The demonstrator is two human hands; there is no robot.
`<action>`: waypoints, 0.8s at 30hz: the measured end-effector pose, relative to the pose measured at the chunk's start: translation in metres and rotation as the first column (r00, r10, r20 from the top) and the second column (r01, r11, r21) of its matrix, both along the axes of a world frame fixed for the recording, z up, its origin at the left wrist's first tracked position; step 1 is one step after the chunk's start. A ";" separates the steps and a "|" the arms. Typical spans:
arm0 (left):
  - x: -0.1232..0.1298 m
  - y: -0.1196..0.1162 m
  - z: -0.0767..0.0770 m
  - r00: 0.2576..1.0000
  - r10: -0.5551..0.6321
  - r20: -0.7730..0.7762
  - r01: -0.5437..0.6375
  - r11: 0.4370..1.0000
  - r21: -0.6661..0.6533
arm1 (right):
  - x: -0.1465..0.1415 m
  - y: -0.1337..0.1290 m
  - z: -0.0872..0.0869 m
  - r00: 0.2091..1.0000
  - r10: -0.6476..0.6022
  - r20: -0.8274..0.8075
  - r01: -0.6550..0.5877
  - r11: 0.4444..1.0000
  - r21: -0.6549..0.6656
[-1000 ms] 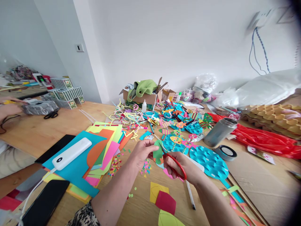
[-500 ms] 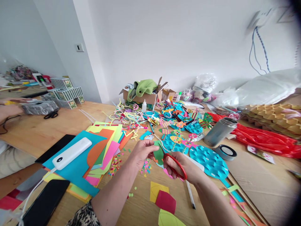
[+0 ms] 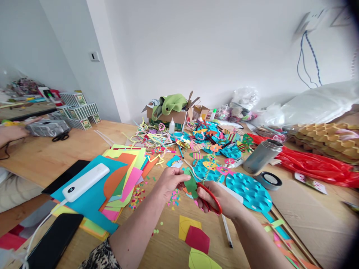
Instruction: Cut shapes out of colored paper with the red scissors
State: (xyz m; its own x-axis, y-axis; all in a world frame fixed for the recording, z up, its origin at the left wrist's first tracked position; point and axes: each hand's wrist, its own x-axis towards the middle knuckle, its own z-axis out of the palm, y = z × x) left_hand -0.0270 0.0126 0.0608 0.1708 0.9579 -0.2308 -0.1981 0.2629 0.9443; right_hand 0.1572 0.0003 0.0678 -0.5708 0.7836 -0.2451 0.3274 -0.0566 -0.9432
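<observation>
Between thumb and fingers, my left hand [image 3: 171, 184] pinches a piece of green paper [image 3: 191, 185] above the middle of the table. My right hand [image 3: 214, 198] is closed round the red handles of a pair of scissors [image 3: 213, 200]. The scissors' blades lie at the green paper's right side, mostly hidden behind it. Below my hands are a yellow paper piece [image 3: 185, 224], a dark red one [image 3: 198, 239] and a lime one [image 3: 203, 259]; pencil outlines show on the yellow and lime pieces. Tiny coloured paper bits [image 3: 174, 198] lie scattered beneath my left hand.
On the left, a white power bank [image 3: 85, 182] rests on stacked coloured paper [image 3: 117, 164] beside a black phone [image 3: 52, 243]. Paper fish [image 3: 210, 165] and blue discs [image 3: 248, 190] lie ahead. A metal bottle [image 3: 262, 157] stands right. Another person's hand [image 3: 12, 135] is at far left.
The green paper has turned slightly in my left hand, and the scissors' blades have shifted behind it. At far left, the other person's hand has moved a little.
</observation>
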 end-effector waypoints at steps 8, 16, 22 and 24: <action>0.000 0.001 -0.002 1.000 0.003 -0.005 -0.003 1.000 0.000 | 0.000 0.000 0.002 1.000 0.014 0.002 -0.014 1.000 0.009; -0.001 0.002 -0.002 1.000 0.001 -0.002 -0.001 1.000 -0.010 | -0.001 -0.001 0.004 1.000 -0.016 0.027 0.016 1.000 0.001; 0.000 0.001 -0.002 1.000 0.004 -0.001 -0.004 1.000 -0.014 | -0.003 -0.002 0.008 0.999 -0.036 0.039 0.036 0.999 0.002; 0.000 0.001 -0.002 1.000 0.005 0.002 -0.005 1.000 -0.016 | -0.003 -0.002 0.008 0.999 -0.038 0.034 0.038 0.999 0.002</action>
State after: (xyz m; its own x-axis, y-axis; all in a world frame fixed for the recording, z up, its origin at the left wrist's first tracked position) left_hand -0.0273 0.0136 0.0590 0.1663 0.9548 -0.2462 -0.2014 0.2773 0.9394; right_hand 0.1538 -0.0013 0.0755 -0.5321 0.8050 -0.2626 0.3571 -0.0678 -0.9316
